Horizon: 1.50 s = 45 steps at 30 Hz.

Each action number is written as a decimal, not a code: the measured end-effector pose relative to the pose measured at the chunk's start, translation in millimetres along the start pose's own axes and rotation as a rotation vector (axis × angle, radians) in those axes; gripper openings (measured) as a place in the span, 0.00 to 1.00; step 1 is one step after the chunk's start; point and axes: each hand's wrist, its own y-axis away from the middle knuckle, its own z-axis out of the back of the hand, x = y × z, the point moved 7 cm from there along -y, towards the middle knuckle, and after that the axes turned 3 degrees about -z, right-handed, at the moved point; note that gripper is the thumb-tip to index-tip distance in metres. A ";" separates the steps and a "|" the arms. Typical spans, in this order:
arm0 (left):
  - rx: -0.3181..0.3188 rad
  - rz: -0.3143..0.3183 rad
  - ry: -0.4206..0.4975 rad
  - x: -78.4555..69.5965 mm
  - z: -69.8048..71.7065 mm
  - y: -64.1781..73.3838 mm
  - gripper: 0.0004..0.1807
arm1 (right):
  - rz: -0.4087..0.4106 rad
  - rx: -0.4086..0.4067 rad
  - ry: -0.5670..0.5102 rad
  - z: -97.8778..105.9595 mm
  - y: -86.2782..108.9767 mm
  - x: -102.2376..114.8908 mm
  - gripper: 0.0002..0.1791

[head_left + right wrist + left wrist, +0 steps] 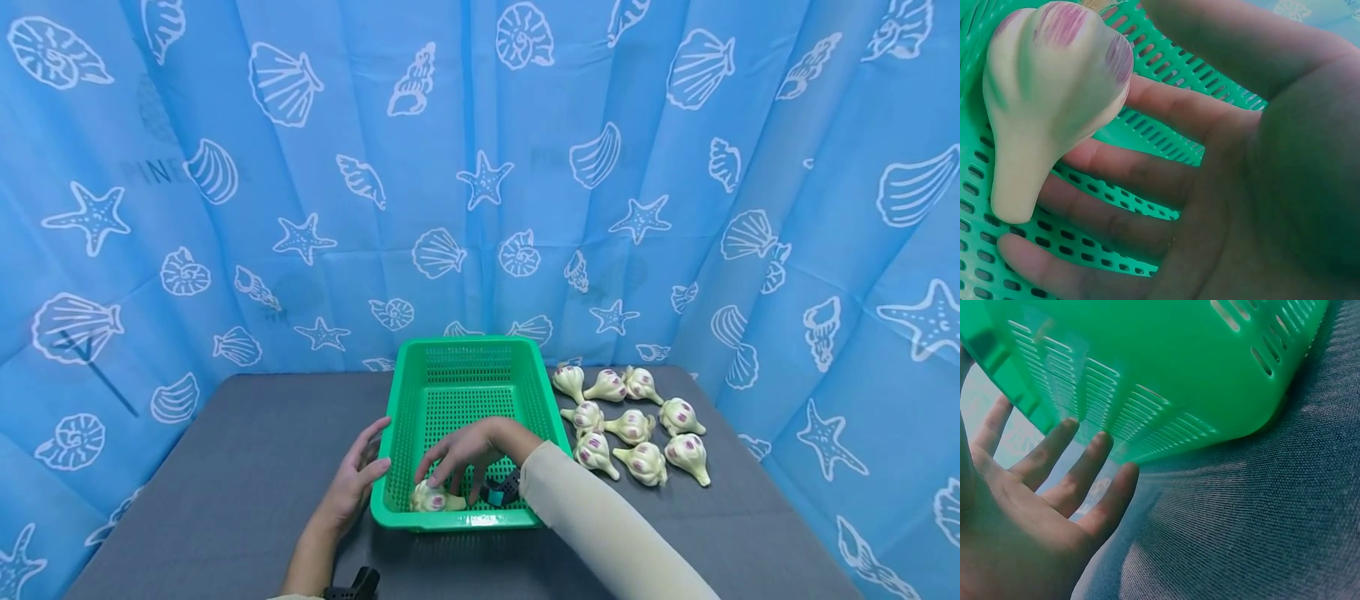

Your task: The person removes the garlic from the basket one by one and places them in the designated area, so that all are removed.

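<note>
A garlic bulb (431, 497) with purple streaks lies in the near left corner of a green plastic basket (471, 521). My right hand (472, 450) reaches into the basket beside this bulb. In the right wrist view its fingers (1147, 178) are extended and spread, with fingertips reaching behind the bulb (1054, 94); the thumb stays at the top of the view. Outside the basket's left side is my left hand (354, 477), its fingertips at the rim. The left wrist view shows its fingers (1079, 481) spread and nearly straight against the slotted wall.
To the basket's right, several more garlic bulbs (632, 426) lie grouped on the grey tabletop (292, 442). A blue curtain (480, 208) with white shell prints hangs behind and along both sides. Dark wrist straps (501, 488) sit on both wrists.
</note>
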 end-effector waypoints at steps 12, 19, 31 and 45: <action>-0.014 0.006 -0.013 0.2 -0.2 0.8 0.34 | 0.015 0.035 -0.007 -2.3 -1.1 -1.8 0.12; -0.019 0.003 -0.015 -1.0 -0.5 0.8 0.34 | 0.019 0.031 -0.001 -2.5 -0.7 -1.0 0.11; -0.028 0.013 -0.007 -2.4 -0.7 1.0 0.34 | 0.041 0.035 0.002 -4.8 2.3 3.1 0.13; -0.042 0.034 -0.020 -1.0 0.2 -0.2 0.33 | 0.113 -0.001 0.041 2.5 8.3 10.7 0.14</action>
